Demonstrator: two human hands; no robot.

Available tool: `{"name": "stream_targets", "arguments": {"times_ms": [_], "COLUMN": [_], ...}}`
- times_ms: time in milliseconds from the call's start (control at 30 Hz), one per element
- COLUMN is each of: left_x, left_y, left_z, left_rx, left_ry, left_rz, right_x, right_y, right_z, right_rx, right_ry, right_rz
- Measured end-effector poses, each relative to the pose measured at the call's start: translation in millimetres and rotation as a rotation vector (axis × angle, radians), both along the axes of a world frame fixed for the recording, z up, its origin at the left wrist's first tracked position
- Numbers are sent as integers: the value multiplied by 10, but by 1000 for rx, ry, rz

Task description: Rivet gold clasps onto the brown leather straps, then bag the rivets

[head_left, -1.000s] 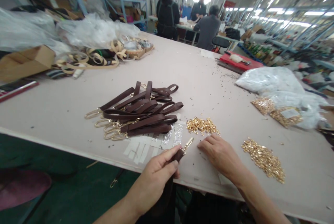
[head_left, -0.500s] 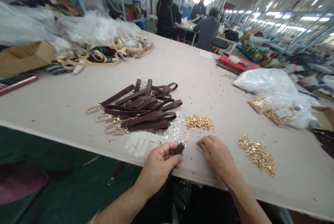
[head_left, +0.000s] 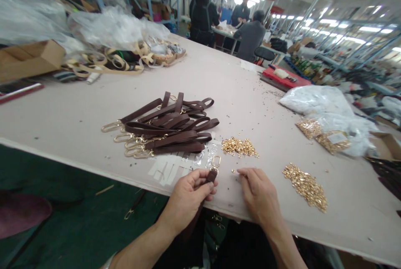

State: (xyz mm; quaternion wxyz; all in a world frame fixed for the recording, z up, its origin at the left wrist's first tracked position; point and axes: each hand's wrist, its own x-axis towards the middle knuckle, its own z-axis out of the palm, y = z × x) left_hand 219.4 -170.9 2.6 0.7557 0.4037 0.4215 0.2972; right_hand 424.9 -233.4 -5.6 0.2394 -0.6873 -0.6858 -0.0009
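Observation:
Between the thumb and fingers of my left hand (head_left: 193,191) is the end of a brown leather strap (head_left: 212,176). A gold oval clasp (head_left: 216,161) sticks out from it, pointing away from me, and the strap's other part hangs below the table edge. My right hand (head_left: 259,191) rests on the tabletop with its fingers loosely stretched and nothing visible in them. Just left of its index fingertip lies a small gold metal piece (head_left: 233,171). Beyond both hands is a heap of small gold fittings (head_left: 240,146). Several finished-looking brown straps (head_left: 175,129) with gold clasps are piled to the left.
A second heap of gold pieces (head_left: 305,186) lies on the right, below clear plastic bags (head_left: 319,104). A red board (head_left: 286,76) sits at the far right. Cardboard box (head_left: 31,60), plastic wrap and tan strips crowd the left. People (head_left: 203,14) work at another table behind.
A small gold piece now shows on the table beside my right fingertips. My left hand, still gripping the strap, has shifted slightly left. The view has moved a little.

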Motion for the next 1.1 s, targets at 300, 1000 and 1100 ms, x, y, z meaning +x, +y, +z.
{"name": "stream_targets", "arguments": {"times_ms": [300,1000,1100], "left_x": [3,20,30], "left_y": [3,-156,-189], "left_z": [-18,82,58], "left_rx": [-27,137,151], "left_ry": [-39,-133,-116], "left_rz": [1,-158,-178], "right_x": [-198,-501,-504], "right_y": [-30,-115,-157], "right_z": [-167,115,83], "right_rx": [60,-331,-365], "right_ry": [-58,1314,1395], "right_rz": [33,-220,-227]}}
